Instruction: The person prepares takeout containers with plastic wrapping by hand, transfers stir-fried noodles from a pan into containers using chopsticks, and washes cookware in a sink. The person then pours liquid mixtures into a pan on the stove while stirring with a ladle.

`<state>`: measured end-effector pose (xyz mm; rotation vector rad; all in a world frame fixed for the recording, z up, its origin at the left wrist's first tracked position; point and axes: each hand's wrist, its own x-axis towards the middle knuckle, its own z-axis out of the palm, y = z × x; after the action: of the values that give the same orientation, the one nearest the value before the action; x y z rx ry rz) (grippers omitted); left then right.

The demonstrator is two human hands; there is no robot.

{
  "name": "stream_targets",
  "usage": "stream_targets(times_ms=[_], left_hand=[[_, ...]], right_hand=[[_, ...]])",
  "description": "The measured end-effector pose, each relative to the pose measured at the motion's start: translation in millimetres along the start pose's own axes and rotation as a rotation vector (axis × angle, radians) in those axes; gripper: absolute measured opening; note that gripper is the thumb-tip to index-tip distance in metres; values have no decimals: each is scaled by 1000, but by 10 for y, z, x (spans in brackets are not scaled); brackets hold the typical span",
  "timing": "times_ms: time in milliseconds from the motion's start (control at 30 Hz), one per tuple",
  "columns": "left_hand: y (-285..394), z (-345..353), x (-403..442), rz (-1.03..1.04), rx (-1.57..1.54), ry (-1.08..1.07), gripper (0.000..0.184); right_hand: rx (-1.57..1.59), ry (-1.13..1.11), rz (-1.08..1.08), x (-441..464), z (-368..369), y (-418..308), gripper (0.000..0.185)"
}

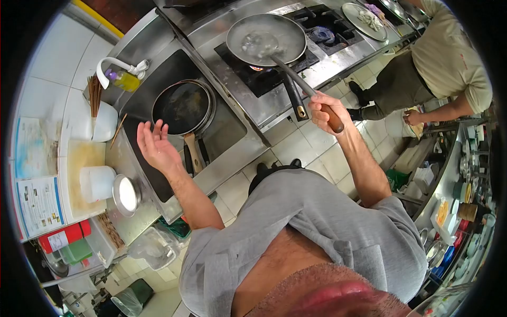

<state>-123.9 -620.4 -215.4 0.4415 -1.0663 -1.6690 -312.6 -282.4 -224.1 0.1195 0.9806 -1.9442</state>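
My right hand is wrapped round the brown wooden handle of a ladle, whose far end dips into a frying pan. Liquid or steam shows inside the pan, which sits on a lit stove burner with its black handle pointing toward me. My left hand hangs above the sink edge, fingers spread and holding nothing. Just beyond it, stacked dark pans lie in the sink.
A white faucet and a bottle of yellow liquid stand behind the sink. Another burner and a metal plate are at the upper right. A co-worker stands at the right, near crowded shelves.
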Motion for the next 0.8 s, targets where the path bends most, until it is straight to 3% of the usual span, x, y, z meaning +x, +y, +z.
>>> stream_targets(times_ms=[67,133,167,267,367,467,600,700,767,800], left_hand=[[23,197,-58,17,27,-87,30],[46,371,-167,73,54,-227,18],[54,399,-228,74,54,-230,18],[109,485,-430,4,111,-466,7],[198,692,-615,2,102,-635,5],[191,868,-822,-28,168,-694,7],[113,1002,-1138,-108,245,-728,9],[-62,1096,-1395,-180,249,-739,8],[-196,1181,-1556,-407,305,-762,11],[-260,1217,-1607,-416,307,-762,11]], right_hand=[[87,-40,13,-95,44,9,41],[-344,102,-172,-181,65,95,52],[-342,102,-174,-207,52,66,52],[-917,228,-329,-330,-37,-104,65],[-1179,187,-470,-343,-143,-325,61],[-1321,225,-395,-297,-267,-572,59],[-1262,192,-302,-199,-549,-630,55],[-968,165,-148,-468,-340,-434,54],[-698,93,-54,-429,-290,-476,56],[-625,70,-48,-244,-424,-535,57]])
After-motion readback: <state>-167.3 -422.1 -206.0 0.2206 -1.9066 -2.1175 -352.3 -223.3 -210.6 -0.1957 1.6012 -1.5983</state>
